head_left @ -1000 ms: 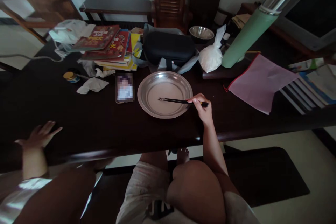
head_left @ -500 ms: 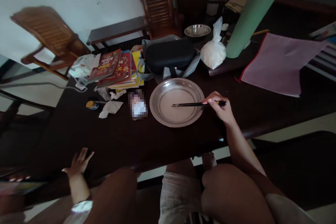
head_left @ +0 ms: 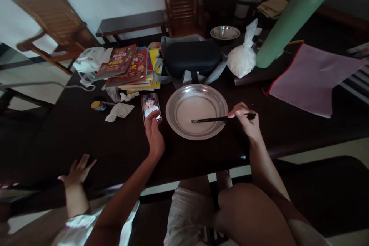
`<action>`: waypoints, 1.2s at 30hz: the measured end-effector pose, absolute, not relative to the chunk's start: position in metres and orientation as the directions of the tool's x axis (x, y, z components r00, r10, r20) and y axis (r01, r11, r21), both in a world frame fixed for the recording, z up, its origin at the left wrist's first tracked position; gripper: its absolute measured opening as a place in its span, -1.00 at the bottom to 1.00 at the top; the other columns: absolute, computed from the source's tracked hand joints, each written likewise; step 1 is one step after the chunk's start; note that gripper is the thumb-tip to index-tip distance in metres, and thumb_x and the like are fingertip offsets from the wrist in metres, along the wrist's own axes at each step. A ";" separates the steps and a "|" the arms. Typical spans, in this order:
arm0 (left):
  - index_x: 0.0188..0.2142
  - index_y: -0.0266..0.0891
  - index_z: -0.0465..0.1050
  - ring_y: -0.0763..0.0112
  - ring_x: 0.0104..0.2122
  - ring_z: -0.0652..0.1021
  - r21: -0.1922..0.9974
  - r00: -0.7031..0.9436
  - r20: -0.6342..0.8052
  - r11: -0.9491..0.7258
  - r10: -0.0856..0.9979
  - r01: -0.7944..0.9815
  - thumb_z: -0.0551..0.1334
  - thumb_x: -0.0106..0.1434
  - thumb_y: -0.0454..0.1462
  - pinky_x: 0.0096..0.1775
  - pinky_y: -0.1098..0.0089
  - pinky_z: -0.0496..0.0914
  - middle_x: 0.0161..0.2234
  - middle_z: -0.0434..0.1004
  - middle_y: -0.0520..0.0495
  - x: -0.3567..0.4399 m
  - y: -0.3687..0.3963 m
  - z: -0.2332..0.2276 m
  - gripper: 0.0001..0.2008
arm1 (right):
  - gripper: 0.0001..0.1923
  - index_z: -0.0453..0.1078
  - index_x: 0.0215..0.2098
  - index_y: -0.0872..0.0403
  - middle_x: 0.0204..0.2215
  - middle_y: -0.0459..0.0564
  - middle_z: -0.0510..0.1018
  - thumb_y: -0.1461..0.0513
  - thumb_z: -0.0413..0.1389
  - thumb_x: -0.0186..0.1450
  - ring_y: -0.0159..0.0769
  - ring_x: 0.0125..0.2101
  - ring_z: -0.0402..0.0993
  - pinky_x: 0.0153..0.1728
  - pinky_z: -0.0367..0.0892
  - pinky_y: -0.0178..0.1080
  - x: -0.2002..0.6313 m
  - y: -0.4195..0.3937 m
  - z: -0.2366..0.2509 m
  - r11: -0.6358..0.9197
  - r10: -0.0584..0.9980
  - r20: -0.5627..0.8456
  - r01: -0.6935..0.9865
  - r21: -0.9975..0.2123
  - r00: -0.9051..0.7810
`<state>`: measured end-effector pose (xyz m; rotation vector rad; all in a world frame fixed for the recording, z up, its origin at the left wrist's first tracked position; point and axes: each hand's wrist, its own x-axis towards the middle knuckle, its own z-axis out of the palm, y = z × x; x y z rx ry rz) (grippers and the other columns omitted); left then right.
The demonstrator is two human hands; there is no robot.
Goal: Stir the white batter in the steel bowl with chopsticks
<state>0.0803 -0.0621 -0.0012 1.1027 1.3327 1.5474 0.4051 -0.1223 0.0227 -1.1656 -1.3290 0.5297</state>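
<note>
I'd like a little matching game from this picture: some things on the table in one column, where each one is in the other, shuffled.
Things:
1. chopsticks
2. phone
3. flask
4. books

Places:
a. under the left hand
b. far right, behind the pink folder
c. in the right hand, tips over the plate
d. stacked left of the black case

Pairs: 1-c, 2-a, 3-b, 4-d

Both forearms bare with no sleeves showing, left hand point(head_left: 154, 135) and right hand point(head_left: 246, 123) without rings, watch or gloves, bare knees at bottom centre of frame, light whitish shorts with a dark printed patch near the lower edge.
</note>
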 end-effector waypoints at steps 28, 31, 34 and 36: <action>0.19 -0.13 0.48 0.03 0.22 0.54 0.984 0.242 -0.047 0.087 0.969 -0.155 0.37 0.14 -0.07 0.31 0.08 0.38 0.14 0.62 -0.14 0.097 -0.025 -0.037 -0.39 | -0.64 0.67 -0.42 -0.10 -0.47 -0.04 0.71 -0.02 0.20 0.45 -0.16 -0.34 0.60 -0.22 0.44 -0.05 0.404 -0.127 0.015 0.447 0.749 0.565 0.365 -0.816 0.346; 0.20 -0.12 0.44 0.06 0.20 0.53 0.993 0.248 -0.029 0.056 0.968 -0.106 0.36 0.13 -0.11 0.31 0.11 0.36 0.16 0.57 -0.13 0.095 -0.027 -0.041 -0.37 | -0.59 0.64 -0.47 -0.09 -0.54 -0.06 0.65 -0.05 0.18 0.45 -0.17 -0.39 0.58 -0.27 0.45 -0.07 0.405 -0.128 0.015 0.452 0.774 0.534 0.296 -0.842 0.339; 0.19 -0.11 0.44 0.06 0.17 0.53 0.989 0.251 -0.057 0.089 0.966 -0.118 0.39 0.10 -0.10 0.29 0.14 0.36 0.11 0.57 -0.12 0.096 -0.030 -0.040 -0.37 | -0.67 0.69 -0.39 -0.12 -0.48 -0.04 0.71 -0.06 0.23 0.41 -0.13 -0.31 0.60 -0.22 0.47 -0.04 0.402 -0.127 0.016 0.427 0.845 0.508 0.360 -0.829 0.168; 0.16 -0.11 0.46 0.06 0.16 0.53 0.987 0.254 -0.066 0.101 0.965 -0.126 0.42 0.09 -0.09 0.28 0.14 0.36 0.08 0.57 -0.11 0.097 -0.031 -0.038 -0.37 | -0.71 0.69 -0.36 -0.13 -0.45 -0.04 0.72 -0.04 0.24 0.41 -0.12 -0.28 0.61 -0.19 0.47 -0.03 0.403 -0.126 0.016 0.422 0.821 0.531 0.404 -0.812 0.208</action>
